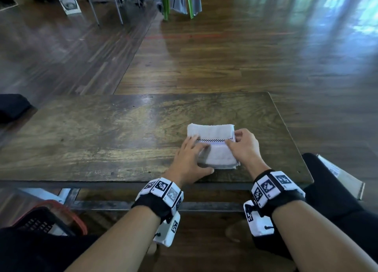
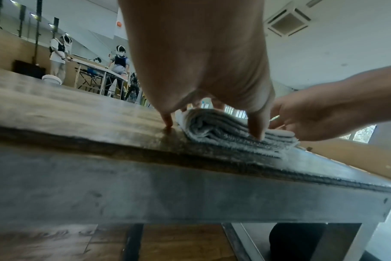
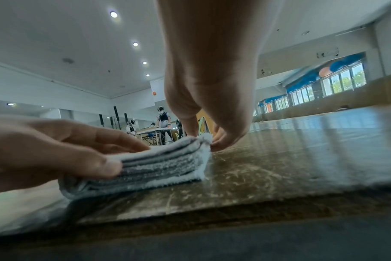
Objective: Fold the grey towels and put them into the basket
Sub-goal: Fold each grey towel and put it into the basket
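Observation:
A folded grey towel (image 1: 212, 148) with a checked stripe lies on the wooden table (image 1: 102, 138) near its right front corner. My left hand (image 1: 190, 157) rests on its left side, fingers spread straight across the top and thumb at the near edge. In the left wrist view one fingertip touches the table beside the towel (image 2: 217, 128). My right hand (image 1: 244, 144) pinches the towel's right edge, thumb on top and fingers curled round the layers (image 3: 167, 164). The dark basket (image 1: 75, 218) with a red rim stands on the floor at the lower left, partly hidden by my left arm.
A green chair (image 1: 166, 3) draped with grey cloth stands far across the wooden floor. A black object (image 1: 12, 105) lies left of the table. A flat board (image 1: 343, 177) leans at the right. Several people work at a distant table (image 3: 154, 131).

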